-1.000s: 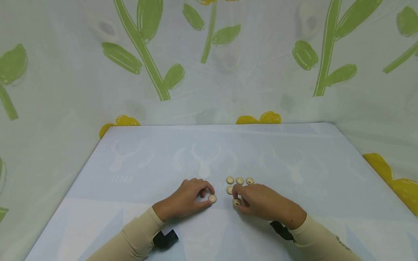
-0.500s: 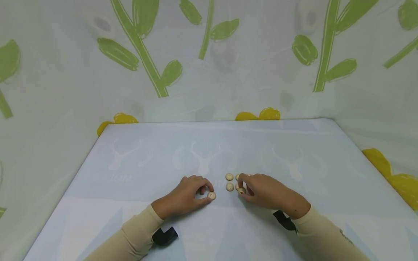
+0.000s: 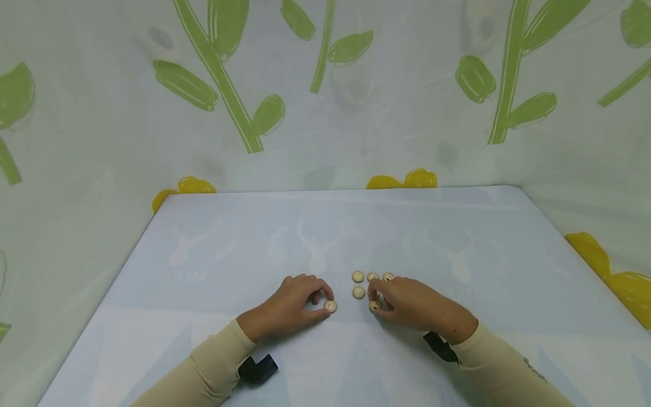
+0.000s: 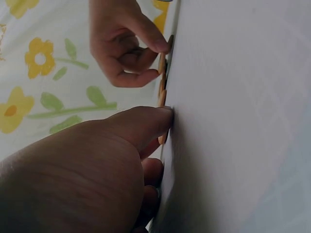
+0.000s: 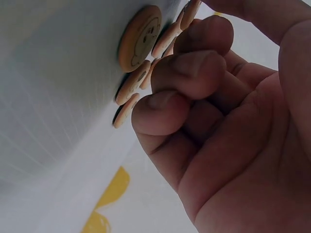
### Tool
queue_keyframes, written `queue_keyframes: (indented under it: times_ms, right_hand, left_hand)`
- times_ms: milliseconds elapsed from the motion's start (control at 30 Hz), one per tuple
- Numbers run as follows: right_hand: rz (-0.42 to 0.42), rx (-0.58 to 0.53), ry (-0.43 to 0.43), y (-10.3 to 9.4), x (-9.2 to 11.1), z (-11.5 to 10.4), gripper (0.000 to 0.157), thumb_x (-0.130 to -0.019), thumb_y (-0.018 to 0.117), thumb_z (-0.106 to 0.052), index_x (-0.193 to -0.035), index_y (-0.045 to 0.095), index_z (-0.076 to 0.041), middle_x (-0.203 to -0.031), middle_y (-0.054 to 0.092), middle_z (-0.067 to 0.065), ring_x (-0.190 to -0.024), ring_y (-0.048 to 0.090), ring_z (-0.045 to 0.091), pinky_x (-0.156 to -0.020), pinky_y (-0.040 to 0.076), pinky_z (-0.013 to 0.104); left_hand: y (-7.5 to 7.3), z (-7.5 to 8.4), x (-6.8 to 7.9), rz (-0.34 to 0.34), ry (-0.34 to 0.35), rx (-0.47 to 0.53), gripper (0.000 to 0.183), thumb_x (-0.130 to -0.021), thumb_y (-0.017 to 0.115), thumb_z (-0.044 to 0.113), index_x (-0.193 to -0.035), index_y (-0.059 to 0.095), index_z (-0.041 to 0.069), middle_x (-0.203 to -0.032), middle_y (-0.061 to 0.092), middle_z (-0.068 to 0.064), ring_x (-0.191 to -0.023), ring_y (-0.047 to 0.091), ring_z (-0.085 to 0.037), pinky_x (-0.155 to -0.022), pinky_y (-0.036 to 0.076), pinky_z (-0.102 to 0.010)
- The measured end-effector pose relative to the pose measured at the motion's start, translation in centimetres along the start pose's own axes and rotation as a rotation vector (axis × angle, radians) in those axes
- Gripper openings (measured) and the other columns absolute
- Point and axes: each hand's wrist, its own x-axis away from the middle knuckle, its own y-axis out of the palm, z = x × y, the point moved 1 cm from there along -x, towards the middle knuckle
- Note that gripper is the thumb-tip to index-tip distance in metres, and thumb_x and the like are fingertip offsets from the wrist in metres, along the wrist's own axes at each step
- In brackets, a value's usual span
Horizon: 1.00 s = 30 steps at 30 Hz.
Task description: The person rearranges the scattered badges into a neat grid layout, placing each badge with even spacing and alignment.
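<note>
Round, pale wooden buttons lie close together at the middle of the table. My left hand point(image 3: 290, 305) pinches one button point(image 3: 330, 306) between thumb and index finger, left of the group; in the left wrist view this button point(image 4: 162, 139) shows just past the thumb. Another button point(image 3: 375, 306) is pinched by my right hand point(image 3: 414, 304) at the group's near side. Behind it stands a row of three: a left button point(image 3: 358, 276), a middle button point(image 3: 373, 276) and a right button point(image 3: 388, 276). A further button point(image 3: 358, 292) sits in front of the left one. My right fingers partly cover one more.
A pale blue and white cloth with deer prints covers the table point(image 3: 244, 243). Behind it hangs a white curtain point(image 3: 396, 130) printed with green leaves and yellow flowers. Black straps sit at both wrists, among them the left strap point(image 3: 257, 369).
My right hand has carried its button forward from the near side to the group, then drawn slightly back toward me. The left hand stays in place with its button.
</note>
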Motion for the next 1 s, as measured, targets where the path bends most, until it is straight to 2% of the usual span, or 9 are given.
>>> queue_keyframes:
  times_ms: [133, 533, 1000]
  right_hand:
    - [-0.021, -0.004, 0.015, -0.04, 0.02, -0.12, 0.016, -0.091, 0.073, -0.018, -0.099, 0.059, -0.018, -0.064, 0.047, -0.011, -0.057, 0.041, 0.001, -0.054, 0.038, 0.021]
    - [-0.014, 0.006, 0.014, 0.06, 0.04, -0.14, 0.016, -0.090, 0.073, -0.018, -0.099, 0.060, -0.017, -0.065, 0.047, -0.011, -0.058, 0.041, 0.001, -0.055, 0.038, 0.021]
    - [-0.024, -0.065, 0.029, 0.03, 0.10, -0.15, 0.016, -0.089, 0.074, -0.016, -0.099, 0.062, -0.016, -0.063, 0.047, -0.010, -0.057, 0.041, 0.001, -0.053, 0.038, 0.021]
  left_hand:
    - [0.00, 0.04, 0.04, -0.009, -0.005, 0.004, 0.016, -0.090, 0.074, 0.032, -0.103, 0.066, 0.028, -0.082, 0.050, 0.015, -0.081, 0.046, -0.003, -0.083, 0.031, -0.033]
    - [-0.20, 0.06, 0.00, -0.001, 0.004, 0.000, 0.017, -0.089, 0.075, 0.031, -0.103, 0.066, 0.027, -0.082, 0.051, 0.015, -0.081, 0.046, -0.002, -0.084, 0.032, -0.033]
    - [0.10, -0.03, 0.22, -0.011, -0.017, 0.040, 0.015, -0.091, 0.073, 0.032, -0.102, 0.065, 0.027, -0.082, 0.049, 0.014, -0.082, 0.044, -0.003, -0.081, 0.029, -0.032]
